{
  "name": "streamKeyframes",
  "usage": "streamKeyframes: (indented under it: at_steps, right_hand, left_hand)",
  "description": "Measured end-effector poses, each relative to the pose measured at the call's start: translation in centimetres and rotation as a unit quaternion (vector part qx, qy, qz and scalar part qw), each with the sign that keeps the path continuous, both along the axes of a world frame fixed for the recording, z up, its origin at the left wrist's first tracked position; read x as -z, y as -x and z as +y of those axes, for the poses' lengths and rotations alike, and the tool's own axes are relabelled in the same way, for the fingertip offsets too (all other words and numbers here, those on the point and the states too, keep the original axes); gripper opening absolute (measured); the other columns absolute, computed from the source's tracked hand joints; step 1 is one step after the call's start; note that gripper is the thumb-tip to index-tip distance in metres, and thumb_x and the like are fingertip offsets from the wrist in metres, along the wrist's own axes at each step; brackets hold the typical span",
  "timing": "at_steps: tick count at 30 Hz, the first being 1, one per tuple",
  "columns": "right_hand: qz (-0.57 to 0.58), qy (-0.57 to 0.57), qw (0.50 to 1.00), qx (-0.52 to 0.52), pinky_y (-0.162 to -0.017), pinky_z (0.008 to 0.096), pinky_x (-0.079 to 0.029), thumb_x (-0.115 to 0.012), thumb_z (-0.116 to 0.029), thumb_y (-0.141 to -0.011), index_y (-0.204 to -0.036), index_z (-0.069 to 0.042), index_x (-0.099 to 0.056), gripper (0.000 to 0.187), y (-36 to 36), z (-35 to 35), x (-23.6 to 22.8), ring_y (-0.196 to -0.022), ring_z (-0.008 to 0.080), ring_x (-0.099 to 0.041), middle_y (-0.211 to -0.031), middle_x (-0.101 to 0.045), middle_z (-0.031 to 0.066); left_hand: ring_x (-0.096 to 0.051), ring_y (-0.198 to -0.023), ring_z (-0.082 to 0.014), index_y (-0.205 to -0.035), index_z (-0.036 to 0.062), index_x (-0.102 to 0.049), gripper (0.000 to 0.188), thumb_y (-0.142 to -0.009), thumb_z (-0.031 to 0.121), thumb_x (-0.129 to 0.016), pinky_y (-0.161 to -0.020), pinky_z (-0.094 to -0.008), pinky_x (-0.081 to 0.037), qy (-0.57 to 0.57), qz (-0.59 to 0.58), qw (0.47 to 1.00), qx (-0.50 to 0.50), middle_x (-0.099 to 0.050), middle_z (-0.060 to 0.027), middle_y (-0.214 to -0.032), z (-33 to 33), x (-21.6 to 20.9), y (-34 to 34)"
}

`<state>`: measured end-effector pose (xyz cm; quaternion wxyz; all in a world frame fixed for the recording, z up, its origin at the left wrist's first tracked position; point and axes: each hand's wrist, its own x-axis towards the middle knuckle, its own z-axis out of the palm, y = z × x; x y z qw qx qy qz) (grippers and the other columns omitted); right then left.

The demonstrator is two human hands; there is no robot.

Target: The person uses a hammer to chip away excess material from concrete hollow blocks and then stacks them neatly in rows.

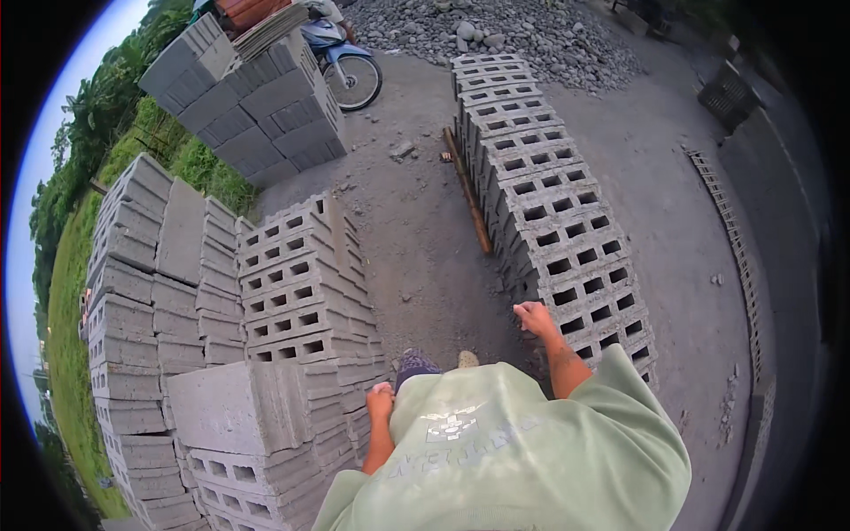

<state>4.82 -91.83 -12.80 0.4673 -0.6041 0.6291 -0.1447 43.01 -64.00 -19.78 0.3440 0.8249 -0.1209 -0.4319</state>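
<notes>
My right hand [536, 317] hangs in the air by the near part of a long row of grey hollow concrete blocks [558, 205], its fingers curled in with nothing visible in them. The row runs away from me on the right, with the blocks' rectangular holes facing up. Low beside my body is my left hand [380, 400], closed into a loose fist. It is nearest to the stacked hollow blocks [282, 281] on my left, and I see nothing in it.
More blocks stand in a tall stack [133, 327] at far left and another stack [266, 111] farther back. A motorcycle [347, 66] is parked behind that one. A wooden pole [469, 195] lies along the right row. Gravel [496, 35] is heaped at the far end.
</notes>
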Motion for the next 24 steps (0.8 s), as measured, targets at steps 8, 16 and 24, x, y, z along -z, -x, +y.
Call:
streamKeyframes:
  at_steps: [8,16,24]
  right_hand:
    - [-0.083,0.075,0.984,0.140,-0.062,0.0305,-0.050,-0.056,-0.035,-0.086,-0.095,0.000,-0.066,0.037,-7.4,-20.0,0.1,-0.063,0.0168,-0.065,-0.066,-0.066,0.0090]
    - [-0.042,-0.168,0.893,0.414,-0.058,0.0295,-0.052,-0.060,-0.027,-0.084,-0.094,0.000,-0.066,0.030,-7.9,-12.6,9.4,-0.059,0.0159,-0.064,-0.072,-0.068,0.0098]
    - [-0.098,-0.236,0.732,0.632,-0.054,0.0326,-0.052,-0.061,-0.027,-0.085,-0.099,0.000,-0.064,0.030,-14.3,-12.3,12.5,-0.059,0.0173,-0.064,-0.076,-0.067,0.0101]
  left_hand:
    - [-0.060,-0.061,-0.0131,-0.104,-0.0011,-0.063,0.027,-0.084,0.018,-0.060,-0.060,-0.0270,-0.050,0.065,-0.002,0.968,0.241,-0.066,-0.0077,-0.076,-32.1,-2.8,-8.5]
    - [-0.067,-0.081,-0.0239,-0.106,0.0065,-0.065,0.030,-0.082,0.024,-0.061,-0.074,-0.0340,-0.050,0.062,-0.154,0.812,0.560,-0.068,-0.0140,-0.087,-64.3,-10.2,-12.0]
    - [-0.066,-0.086,-0.0276,-0.106,0.0064,-0.065,0.030,-0.082,0.023,-0.061,-0.078,-0.0352,-0.050,0.117,-0.189,0.744,0.631,-0.068,-0.0167,-0.091,-87.0,-12.9,-7.7]
